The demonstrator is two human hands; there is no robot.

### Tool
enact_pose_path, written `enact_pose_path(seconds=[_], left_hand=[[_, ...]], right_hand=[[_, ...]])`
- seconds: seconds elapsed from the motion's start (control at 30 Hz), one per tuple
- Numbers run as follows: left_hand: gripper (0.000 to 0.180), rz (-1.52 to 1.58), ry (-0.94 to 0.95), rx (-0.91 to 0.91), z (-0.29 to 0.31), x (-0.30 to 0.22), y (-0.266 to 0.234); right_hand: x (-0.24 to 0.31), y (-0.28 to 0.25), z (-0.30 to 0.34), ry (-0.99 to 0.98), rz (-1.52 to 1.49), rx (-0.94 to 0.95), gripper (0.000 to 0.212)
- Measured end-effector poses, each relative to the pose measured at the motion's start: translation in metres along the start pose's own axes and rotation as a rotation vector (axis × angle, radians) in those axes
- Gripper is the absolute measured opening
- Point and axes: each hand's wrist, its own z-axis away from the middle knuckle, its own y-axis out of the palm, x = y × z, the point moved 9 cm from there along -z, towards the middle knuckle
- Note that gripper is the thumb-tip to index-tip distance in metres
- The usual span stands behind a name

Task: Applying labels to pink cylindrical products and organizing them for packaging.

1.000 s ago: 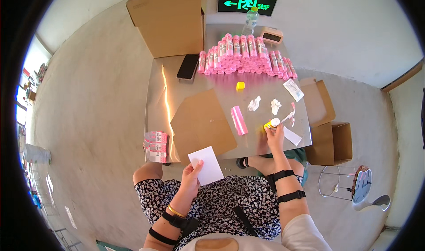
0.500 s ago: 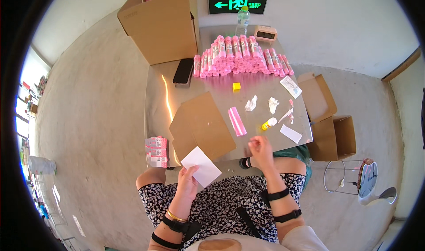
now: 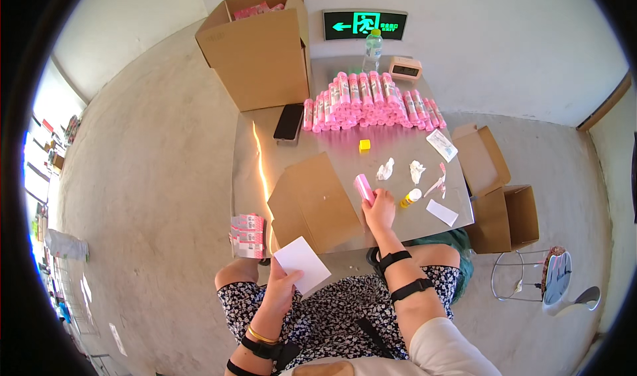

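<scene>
In my left hand [image 3: 284,284] is a stack of white paper [image 3: 305,264], pinched at its lower left corner above my lap. My right hand [image 3: 380,211] has its fingers wrapped round the near end of a pink roll [image 3: 363,186] on the metal table. Left of that roll lies a flat piece of brown cardboard [image 3: 312,200]. A yellow glue stick with a white cap [image 3: 411,197] and a white paper strip [image 3: 442,212] lie to the right. Behind are crumpled white tissues [image 3: 385,169] and a small yellow cube [image 3: 364,145].
A pile of pink rolls [image 3: 371,104] covers the table's back, before a bottle [image 3: 373,50] and a clock [image 3: 405,68]. A phone [image 3: 288,123] and a large carton [image 3: 259,64] are at left, pink labels [image 3: 249,235] nearer. Open cardboard boxes [image 3: 491,217] stand off the right edge.
My right hand has moved forward and left from the near table edge and taken hold of the pink roll. My left hand still holds the white paper. The whole view has shifted slightly.
</scene>
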Motion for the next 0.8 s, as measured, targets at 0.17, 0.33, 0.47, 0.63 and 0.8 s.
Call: enact_pose_path(seconds=[0.17, 0.33, 0.47, 0.63, 0.8], left_hand=[[0.089, -0.331, 0.179, 0.11, 0.014, -0.049, 0.028], [0.091, -0.841, 0.629, 0.019, 0.051, -0.106, 0.052], [0.049, -1.038, 0.72, 0.29, 0.116, -0.134, 0.12], [0.036, -0.648, 0.586, 0.556, 0.161, -0.128, 0.163], [0.042, -0.564, 0.737, 0.478, 0.193, -0.144, 0.18]], right_hand=[[-0.001, -0.015, 0.024, 0.357, -1.137, 0.411, 0.031], [0.052, -0.134, 0.088, 0.271, -1.442, 0.623, 0.029], [0.084, -0.223, 0.136, 0.12, -1.443, 0.751, 0.028], [0.106, -0.28, 0.185, -0.003, -1.366, 0.831, 0.025], [0.12, -0.334, 0.209, -0.226, -1.253, 0.706, 0.019]])
